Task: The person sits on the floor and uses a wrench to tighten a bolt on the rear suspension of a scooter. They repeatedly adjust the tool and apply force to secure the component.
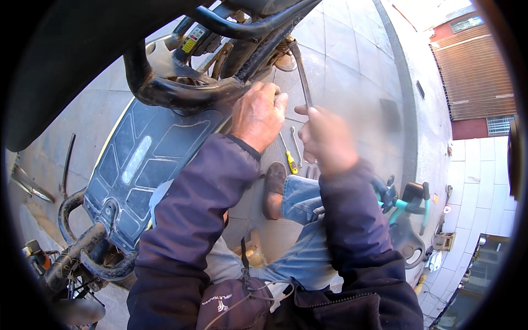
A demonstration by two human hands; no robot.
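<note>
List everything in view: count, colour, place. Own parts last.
vehicle: 1, mostly black, upper left
footboard: 1, blue-grey, on the vehicle, left
wrench: 1, grey, in the right hand, upper centre
screwdriver: 1, yellow handle, on the ground, centre
spanner: 1, grey, beside the screwdriver
ride-on toy, probably: 1, teal and black, right
shutter: 1, brown, upper right
pavement: 1, grey, underneath
small clutter: right edge, too small to count
pouch: 1, dark purple, bottom centre
shoe: 1, brown, centre
sleeves: 2, dark purple, lower half
left hand: 1, bare, by the vehicle
right hand: 1, bare, blurred, right of centre
</note>
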